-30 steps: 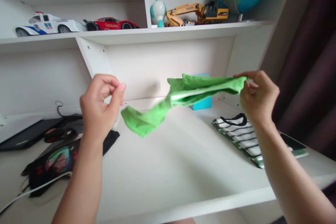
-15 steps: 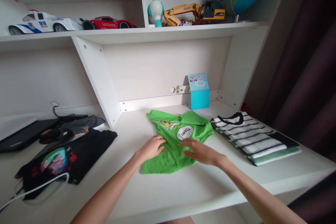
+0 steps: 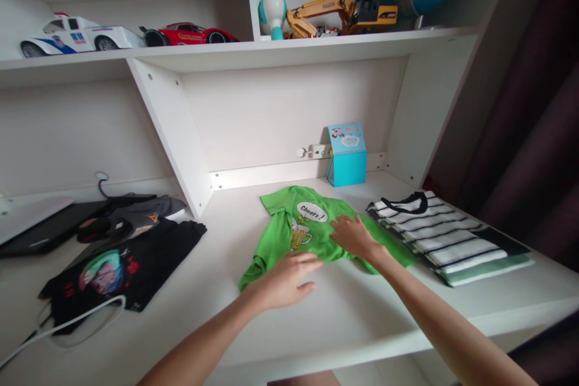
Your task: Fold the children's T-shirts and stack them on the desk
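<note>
A green T-shirt [image 3: 278, 232] lies crumpled on the white desk, its "Cheers!" bubble and beer mug print facing up. One sleeve points to the far left, and part of the cloth is bunched at the near left. My left hand [image 3: 289, 280] hovers by the near edge of the shirt, fingers stretched out and thumb apart, holding nothing. Flat on the shirt's right part, beside the print, rests my right hand [image 3: 353, 235] with its fingers extended. Cloth spreads out past that hand toward the right.
Folded clothes with a striped shirt [image 3: 438, 232] on top lie at the right. A blue desk calendar [image 3: 348, 166] stands behind. Left are a black T-shirt [image 3: 131, 265], a white cable [image 3: 85, 316], a cap [image 3: 136, 220] and a laptop [image 3: 54, 229]. Toys line the shelf [image 3: 316, 48] above.
The green T-shirt has been turned, so its lettering reads nearly level and the mug shows more. My left hand has come right and nearer; my right hand has shifted right and slightly away.
</note>
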Demonstrator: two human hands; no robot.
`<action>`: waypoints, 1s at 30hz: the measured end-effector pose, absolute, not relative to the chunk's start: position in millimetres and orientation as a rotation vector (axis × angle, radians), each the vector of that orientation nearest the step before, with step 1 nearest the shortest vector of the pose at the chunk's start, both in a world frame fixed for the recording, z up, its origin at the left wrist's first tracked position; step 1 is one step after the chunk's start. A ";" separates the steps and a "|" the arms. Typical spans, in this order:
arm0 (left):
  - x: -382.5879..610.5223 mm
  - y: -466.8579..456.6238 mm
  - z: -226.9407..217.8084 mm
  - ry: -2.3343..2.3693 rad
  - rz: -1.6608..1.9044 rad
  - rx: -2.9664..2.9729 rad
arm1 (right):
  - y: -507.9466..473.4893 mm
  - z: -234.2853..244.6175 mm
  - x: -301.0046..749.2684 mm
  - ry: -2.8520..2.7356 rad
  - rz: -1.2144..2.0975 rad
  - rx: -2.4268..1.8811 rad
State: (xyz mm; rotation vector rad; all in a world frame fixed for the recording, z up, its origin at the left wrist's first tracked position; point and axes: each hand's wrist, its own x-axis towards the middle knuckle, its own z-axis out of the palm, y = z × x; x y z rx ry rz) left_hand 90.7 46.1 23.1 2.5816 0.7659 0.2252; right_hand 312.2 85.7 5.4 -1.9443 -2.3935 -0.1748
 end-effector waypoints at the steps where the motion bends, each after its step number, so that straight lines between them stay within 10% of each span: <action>1: 84.7 52.4 19.3 0.942 0.243 2.613 | 80.8 4.1 309.3 -2.430 -0.113 -1.881; 10: 30.5 94.2 22.6 1.206 0.326 2.339 | 52.4 -32.0 317.7 -2.455 0.426 -1.479; 16: -40.8 138.7 47.5 1.387 1.066 1.693 | 79.4 -31.6 363.6 -2.407 0.180 -1.655; 20: -80.9 143.3 17.8 1.699 0.622 1.940 | 76.6 -21.3 360.9 -2.188 -0.169 -1.818; 30: -61.5 116.2 4.3 1.634 0.396 2.047 | -0.2 -20.1 190.0 -2.333 0.373 -1.532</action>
